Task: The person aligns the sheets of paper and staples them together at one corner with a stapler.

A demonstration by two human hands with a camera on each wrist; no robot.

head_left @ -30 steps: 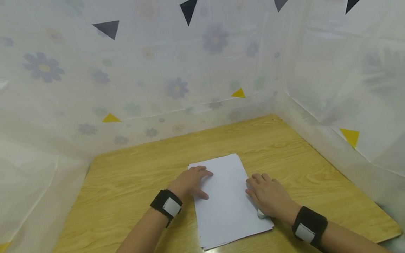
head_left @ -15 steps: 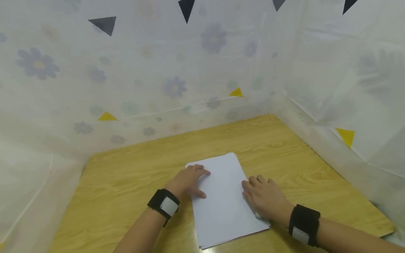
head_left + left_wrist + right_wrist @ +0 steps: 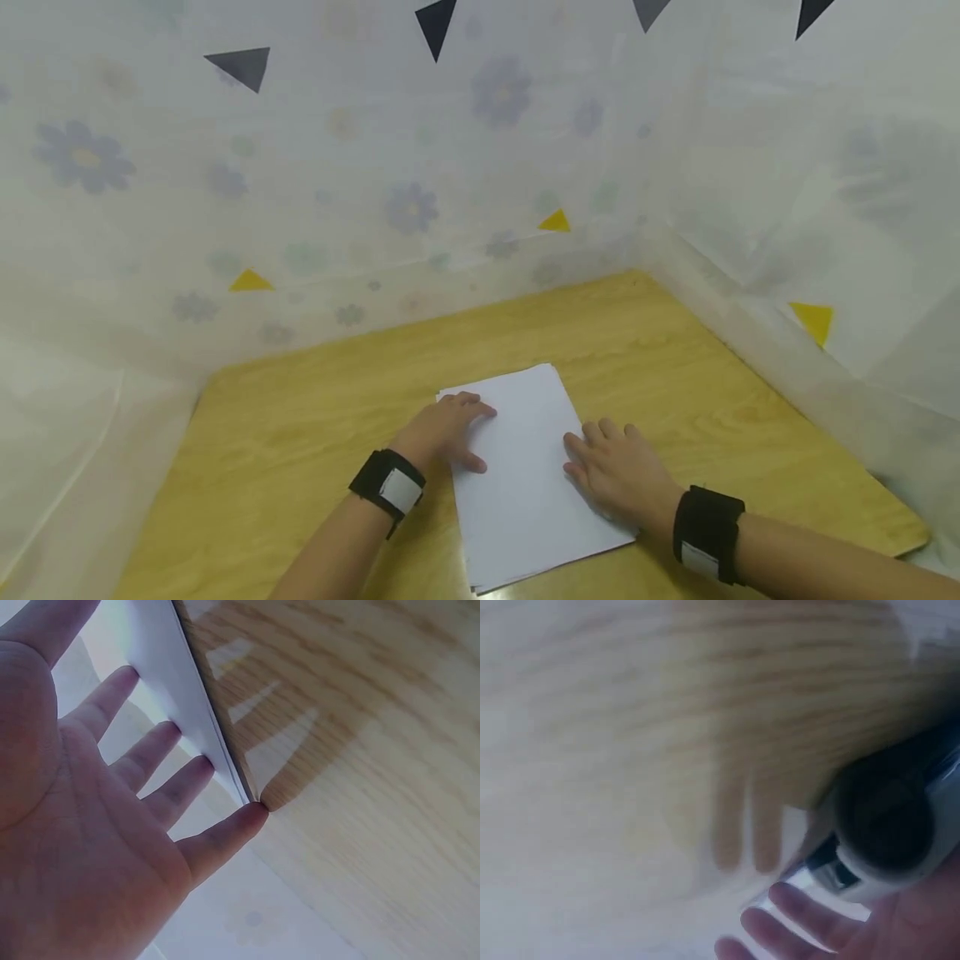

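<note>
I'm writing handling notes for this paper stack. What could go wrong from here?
The sheets are already fanned at the near edge, so pushing from either side may skew them further. The right hand has a small object under its palm, which might crease or mark the top sheet. The left hand touches only the edge, so the stack may slide.

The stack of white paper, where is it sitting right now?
In the head view the stack of white paper lies on the wooden table, near its front edge. The left hand rests on its left edge and the right hand on its right.
</note>
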